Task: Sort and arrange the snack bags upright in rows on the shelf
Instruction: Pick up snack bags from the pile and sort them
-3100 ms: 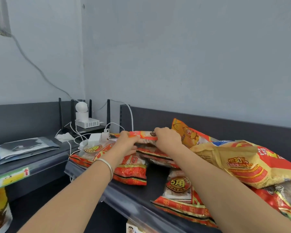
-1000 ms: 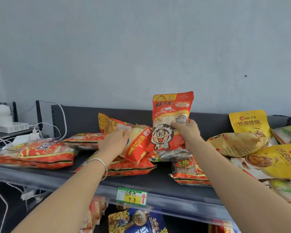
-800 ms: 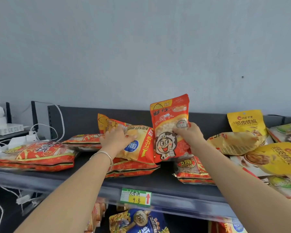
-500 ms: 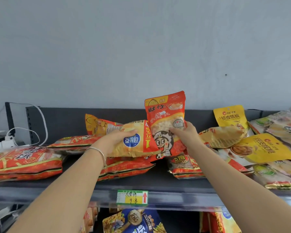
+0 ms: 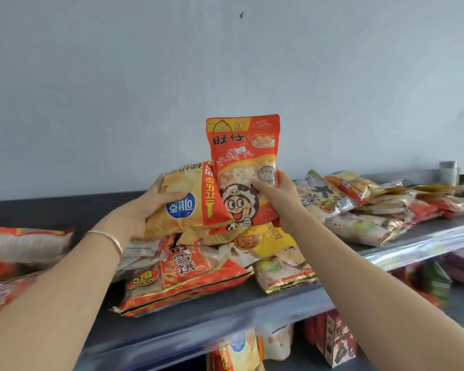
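- right hand [image 5: 276,200] curls round an upright red bag [image 5: 243,162] reading "旺仔", pale puffs in its window, above the mid-shelf pile.
- left hand [image 5: 150,207] grips a yellow bag [image 5: 184,207] touching it.
- flat red packet [image 5: 182,277] marked "5角" by the shelf [image 5: 220,310] front edge.

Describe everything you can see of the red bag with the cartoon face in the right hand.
The red snack bag is a glossy plastic pouch with black and white lettering, a clear window showing small pale round snacks, and a cartoon face low on the front. It is upright, front toward the camera. The right hand pinches its right edge; its left edge meets the yellow bag held by the left hand. Its bottom is hidden.
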Available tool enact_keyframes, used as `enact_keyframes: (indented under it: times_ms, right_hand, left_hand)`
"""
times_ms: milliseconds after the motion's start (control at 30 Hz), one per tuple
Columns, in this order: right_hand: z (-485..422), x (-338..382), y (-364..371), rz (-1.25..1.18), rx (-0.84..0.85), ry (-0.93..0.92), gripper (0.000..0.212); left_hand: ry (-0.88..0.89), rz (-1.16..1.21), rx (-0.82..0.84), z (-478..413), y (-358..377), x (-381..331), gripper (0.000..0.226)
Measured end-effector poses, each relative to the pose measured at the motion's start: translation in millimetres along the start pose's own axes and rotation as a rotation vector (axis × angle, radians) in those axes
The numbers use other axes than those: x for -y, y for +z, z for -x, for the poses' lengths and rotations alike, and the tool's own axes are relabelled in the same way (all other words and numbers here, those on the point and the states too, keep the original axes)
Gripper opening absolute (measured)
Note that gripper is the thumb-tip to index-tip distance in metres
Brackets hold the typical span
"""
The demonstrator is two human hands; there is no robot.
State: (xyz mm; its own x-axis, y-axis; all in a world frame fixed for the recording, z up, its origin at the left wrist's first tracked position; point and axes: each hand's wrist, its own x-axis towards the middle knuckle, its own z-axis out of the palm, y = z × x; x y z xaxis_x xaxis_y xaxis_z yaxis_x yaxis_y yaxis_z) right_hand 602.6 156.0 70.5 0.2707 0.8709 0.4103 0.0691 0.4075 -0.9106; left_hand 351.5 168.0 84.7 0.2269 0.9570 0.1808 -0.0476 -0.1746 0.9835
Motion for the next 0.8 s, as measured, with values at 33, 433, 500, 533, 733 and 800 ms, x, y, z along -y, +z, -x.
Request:
enact_keyframes:
  times_ms: [33, 433, 500, 533, 733, 800]
  right_hand:
    - [-8, -2, -23, 0.010, -0.021, -0.001, 0.045]
    - [-91, -30, -263, 0.196, -0.454, 0.026, 0.062]
    - [-102, -38, -292, 0.246, -0.519, -0.009, 0.064]
    - [-107, -41, -305, 0.265, -0.546, -0.020, 0.064]
    - [-147, -51, -356, 0.388, -0.734, -0.060, 0.069]
    - [-163, -52, -366, 0.414, -0.732, -0.059, 0.068]
  left_hand:
    - [0.020, 0.019, -0.016, -9, 26, 3, 0.087]
    - [0.323, -0.189, -0.148, -134, 279, 36, 0.105]
    - [0.373, -0.331, -0.201, -153, 312, 45, 0.106]
    - [0.405, -0.411, -0.228, -162, 328, 49, 0.105]
    - [0.333, -0.824, -0.118, -218, 399, 92, 0.093]
    - [0.275, -1.105, -0.091, -235, 413, 97, 0.094]
